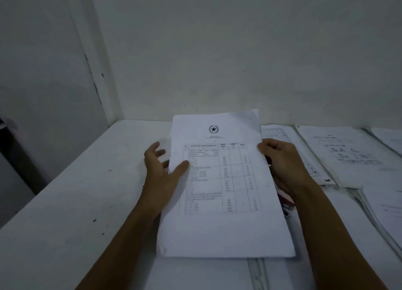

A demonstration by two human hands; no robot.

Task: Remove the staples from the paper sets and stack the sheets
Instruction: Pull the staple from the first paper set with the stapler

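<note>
Currently: printed set held between both hands over the counter

White printed paper set [219, 181], star emblem and a ruled table on the top sheet, sits centre frame above the white counter [76, 191], near edge low, far edge lifted toward the wall.

Grips:
- Left hand [162, 170]: thumb on the face of the left edge, fingers spread behind it. Loose pinch, more a steadying touch than a clamp.
- Right hand [282, 165]: fingers curled round the right edge, thumb tip on the face. It also seems to hold a small dark-and-red item against the palm, possibly a staple remover; can't tell for sure.

Orientation: long axis runs near to far, tilted a little right at the far end. Header and emblem point away, text reads upright for the person. No staple visible; too blurred at the far corners to say which one it's in.

Risks, as I judge them:
- Left grip is light. If the right hand lets go to work the tool, the set could sag or slide off toward the near left.
- Far right corner looks creased. Pulling a staple there with the sheets unsupported could tear the paper.
- If the sheets are already loose, tilting them this way could fan them out of alignment.
- Other white printed paper piles [339, 154] lie on the counter just right of the set. Setting down carelessly could mix sets.
</note>
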